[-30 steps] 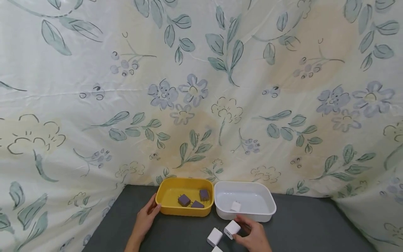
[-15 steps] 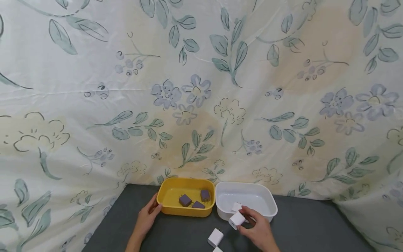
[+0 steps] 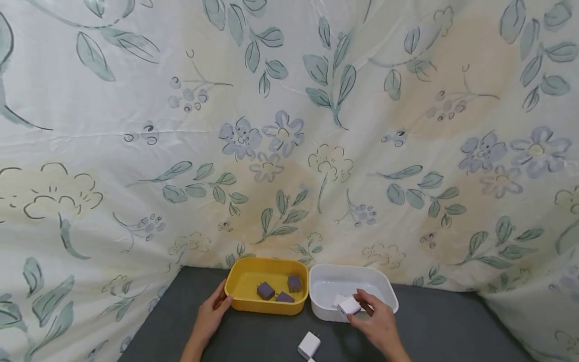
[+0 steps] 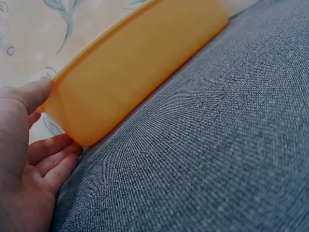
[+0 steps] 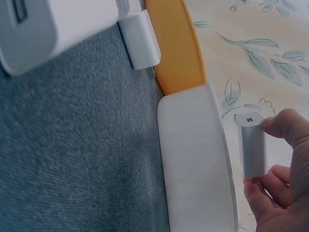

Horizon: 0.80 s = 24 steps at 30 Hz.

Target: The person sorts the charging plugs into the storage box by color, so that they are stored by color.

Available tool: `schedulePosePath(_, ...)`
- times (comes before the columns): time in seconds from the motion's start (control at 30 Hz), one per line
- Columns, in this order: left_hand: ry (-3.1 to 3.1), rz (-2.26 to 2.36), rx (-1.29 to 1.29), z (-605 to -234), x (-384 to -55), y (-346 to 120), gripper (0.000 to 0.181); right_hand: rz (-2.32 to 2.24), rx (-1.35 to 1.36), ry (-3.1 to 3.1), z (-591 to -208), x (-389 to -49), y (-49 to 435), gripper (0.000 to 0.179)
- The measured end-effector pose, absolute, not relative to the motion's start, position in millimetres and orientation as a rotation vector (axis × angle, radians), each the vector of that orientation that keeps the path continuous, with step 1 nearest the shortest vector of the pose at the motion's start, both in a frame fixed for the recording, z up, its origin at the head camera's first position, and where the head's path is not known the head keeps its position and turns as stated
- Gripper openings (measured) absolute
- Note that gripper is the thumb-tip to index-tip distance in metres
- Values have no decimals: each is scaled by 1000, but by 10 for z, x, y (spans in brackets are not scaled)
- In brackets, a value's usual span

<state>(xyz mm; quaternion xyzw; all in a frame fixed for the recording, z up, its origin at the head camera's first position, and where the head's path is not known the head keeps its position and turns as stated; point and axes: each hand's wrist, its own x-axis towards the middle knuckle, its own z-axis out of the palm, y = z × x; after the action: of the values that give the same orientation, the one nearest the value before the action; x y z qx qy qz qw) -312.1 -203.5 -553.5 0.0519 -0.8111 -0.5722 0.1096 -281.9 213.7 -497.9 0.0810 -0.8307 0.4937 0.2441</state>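
My right hand point(image 3: 377, 321) pinches a white charger plug point(image 3: 349, 305) between thumb and fingers, above the front rim of the white tub point(image 3: 329, 312). In the right wrist view that charger plug point(image 5: 253, 145) stands clear of the tub, its port end by the thumb and its prongs by the fingers. Another white charger plug inside the tub is mostly hidden behind the held one. At the left end of the yellow tub point(image 3: 267, 305), my left hand point(image 3: 212, 312) holds the corner, thumb in front. Several purple charger plugs point(image 3: 265, 290) lie inside this tub.
On the dark grey cloth-covered table point(image 3: 253, 337), a white charger plug point(image 3: 309, 345) lies in front of the tubs. Another white one point(image 3: 311, 360) is cut off by the bottom edge. The tubs stand side by side before a floral curtain point(image 3: 289, 151).
My right hand has lifted the white charger plug off to the right and up, from beside the others to over the white tub's rim. My left hand stays at the yellow tub.
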Motion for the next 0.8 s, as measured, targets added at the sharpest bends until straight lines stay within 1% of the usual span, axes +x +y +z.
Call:
schedulePosePath(0.17,-2400,-1672,146,-5525,-3104,-2044,64,1289,198,-2235,-4979,-2893,2155,63)
schedulePosePath(0.4,-2399,-1653,170,-5529,-3105,-2051,65,1128,83,-2305,-4939,-3007,2203,63)
schedulePosePath(0.57,-2391,-1678,157,-5534,-3109,-2050,64,1158,57,-2322,-4941,-3048,2236,64)
schedulePosePath(0.8,-2390,-1698,141,-5552,-3123,-2051,63,1236,-29,-2367,-4968,-3022,2241,78)
